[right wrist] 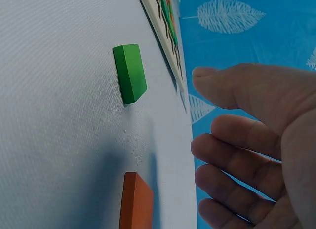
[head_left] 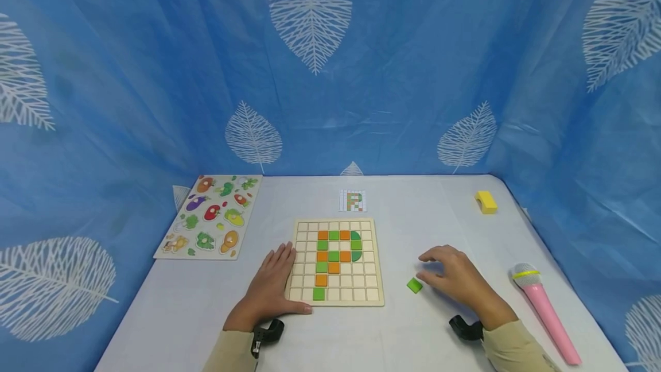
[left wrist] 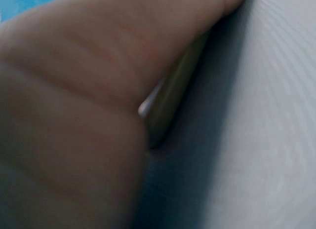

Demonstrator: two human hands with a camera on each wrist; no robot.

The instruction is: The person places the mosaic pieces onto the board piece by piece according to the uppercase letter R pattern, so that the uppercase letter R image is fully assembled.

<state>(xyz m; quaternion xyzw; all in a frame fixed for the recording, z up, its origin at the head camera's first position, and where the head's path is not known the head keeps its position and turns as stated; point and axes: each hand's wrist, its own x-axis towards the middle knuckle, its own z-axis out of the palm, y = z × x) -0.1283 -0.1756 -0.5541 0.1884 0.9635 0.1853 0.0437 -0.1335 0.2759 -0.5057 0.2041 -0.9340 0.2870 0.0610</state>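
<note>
A wooden grid board [head_left: 361, 274] lies on the table, with orange, light green and dark green pieces set in some of its squares. Along its left edge rests my left hand [head_left: 271, 289], fingers straight and thumb at the near corner; the left wrist view is dark and blurred. To the board's right, my right hand [head_left: 454, 277] hovers over the table with loosely bent fingers and nothing in them. Just left of its thumb lies a loose green square tile [head_left: 415, 285]. An orange tile [right wrist: 137, 204] also lies on the table in the right wrist view, hidden from the head view.
Behind the board is a small pattern card [head_left: 353, 201]. A vegetable puzzle board [head_left: 217, 225] lies at the back left. On the right are a yellow block [head_left: 486, 202] and a pink toy microphone [head_left: 549, 314]. Blue curtains [head_left: 387, 73] enclose the table's back and sides.
</note>
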